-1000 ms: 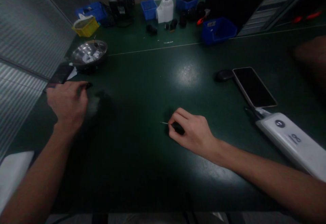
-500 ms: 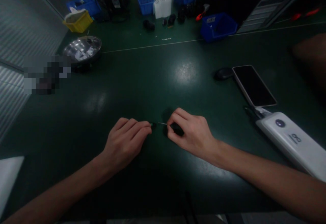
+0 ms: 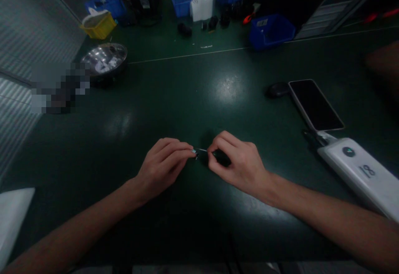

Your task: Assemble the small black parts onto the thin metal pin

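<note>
My left hand (image 3: pixel 166 160) is closed, pinching a tiny dark part with a pale bluish face (image 3: pixel 195 153) between thumb and fingertips. Just to its right, my right hand (image 3: pixel 238 162) is closed around a thin, light metal rod (image 3: pixel 203 150) that points left at that part. The rod's tip is beside the small part; whether they touch I cannot tell. Something dark shows inside the curl of my right fingers, too dim to name. Both hands are low over the green tabletop (image 3: pixel 168 108).
A phone (image 3: pixel 316 104), a black mouse (image 3: pixel 277 90) and a white power bank (image 3: pixel 358 170) lie to the right. A metal bowl (image 3: pixel 104 60) holds white pieces at left. Blue bins (image 3: pixel 272 33) and a yellow bin (image 3: pixel 99 25) stand at the back. Another person's arm (image 3: pixel 385 64) shows far right.
My left hand has moved right and slightly up, bringing the small part closer to the rod's tip and turning its pale face into view. The whole view has shifted slightly.
</note>
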Tool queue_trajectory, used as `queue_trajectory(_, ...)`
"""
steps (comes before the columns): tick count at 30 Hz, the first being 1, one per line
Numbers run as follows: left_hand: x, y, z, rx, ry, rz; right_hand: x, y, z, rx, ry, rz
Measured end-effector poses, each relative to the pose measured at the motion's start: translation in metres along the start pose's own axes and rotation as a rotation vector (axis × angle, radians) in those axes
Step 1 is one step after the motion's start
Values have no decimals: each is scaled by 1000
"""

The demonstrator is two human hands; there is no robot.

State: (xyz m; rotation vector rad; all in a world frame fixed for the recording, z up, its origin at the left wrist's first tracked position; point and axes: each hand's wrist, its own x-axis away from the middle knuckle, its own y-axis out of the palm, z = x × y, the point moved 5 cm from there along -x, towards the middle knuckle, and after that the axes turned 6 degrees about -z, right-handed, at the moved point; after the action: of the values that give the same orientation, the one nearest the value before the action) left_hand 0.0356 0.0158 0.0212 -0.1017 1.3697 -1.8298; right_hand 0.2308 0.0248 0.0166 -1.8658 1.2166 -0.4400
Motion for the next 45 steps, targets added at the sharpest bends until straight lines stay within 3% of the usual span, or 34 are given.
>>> queue_trajectory(3,-3,-1,-1,32,-36,-22,1,-1,-1,5,-8,10)
queue_trajectory(11,-8,4,-12,181,-183,-228,2,1,-3,6,-57,0)
queue_trajectory(45,-10,7,-12,170,-174,-265,3,2,0,-8,-37,-15)
